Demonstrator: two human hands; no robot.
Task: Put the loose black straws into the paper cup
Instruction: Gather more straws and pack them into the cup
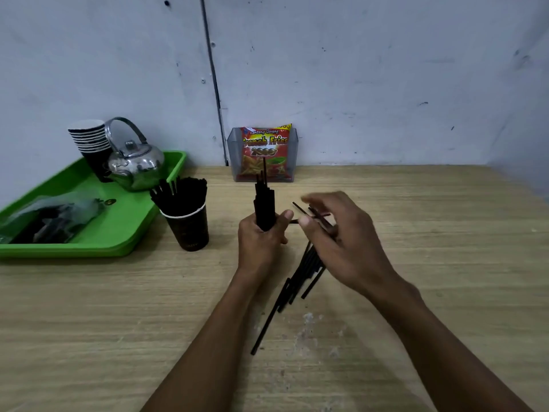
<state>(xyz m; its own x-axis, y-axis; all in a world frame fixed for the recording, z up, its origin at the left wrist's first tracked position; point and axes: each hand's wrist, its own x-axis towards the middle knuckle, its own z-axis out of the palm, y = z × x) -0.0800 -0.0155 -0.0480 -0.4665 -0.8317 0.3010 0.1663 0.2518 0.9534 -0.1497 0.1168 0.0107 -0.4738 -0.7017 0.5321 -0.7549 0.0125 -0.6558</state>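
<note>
My left hand (263,242) grips an upright straw bundle (264,208) mid-tabletop (416,233). My right hand (344,242) pinches a few loose straws (300,272); the paper cup (188,227) stands near the left edge.

Shiny metal kettle (135,165), glossy plastic tray (124,233), matt wood table (416,233)

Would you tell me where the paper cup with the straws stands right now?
In the head view the paper cup stands upright on the wooden table, left of the left hand and just beside the green tray.
</note>
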